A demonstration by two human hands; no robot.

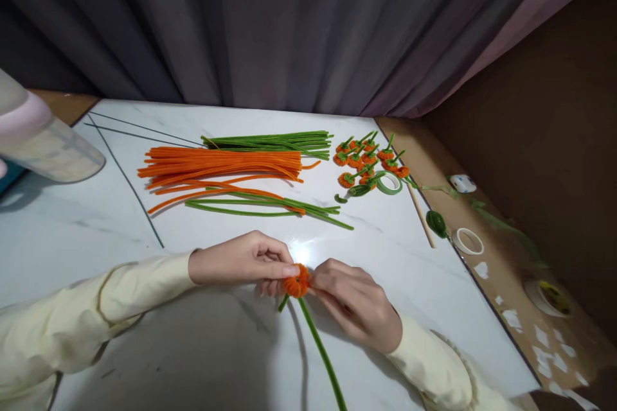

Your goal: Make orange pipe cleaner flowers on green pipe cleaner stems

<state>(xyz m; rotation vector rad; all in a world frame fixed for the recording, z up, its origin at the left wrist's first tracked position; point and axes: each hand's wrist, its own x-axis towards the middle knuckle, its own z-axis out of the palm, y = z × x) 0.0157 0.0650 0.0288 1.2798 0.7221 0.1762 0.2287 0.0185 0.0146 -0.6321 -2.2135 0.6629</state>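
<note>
Between the thumb and fingers of my left hand is a small orange pipe-cleaner pumpkin, held just above the white marble-patterned table. A long green pipe cleaner hangs from it toward the front edge, and a short green end sticks out at its lower left. My right hand is closed at the pumpkin's right side, its fingertips pinched against the orange fuzz. Whatever lies inside that pinch is mostly hidden by the fingers.
Behind my hands lie a bundle of orange pipe cleaners, green pipe cleaners and loose strands. Several finished small pumpkins are grouped right, near green tape. A wooden stick and white tape lie beyond; a bottle stands left.
</note>
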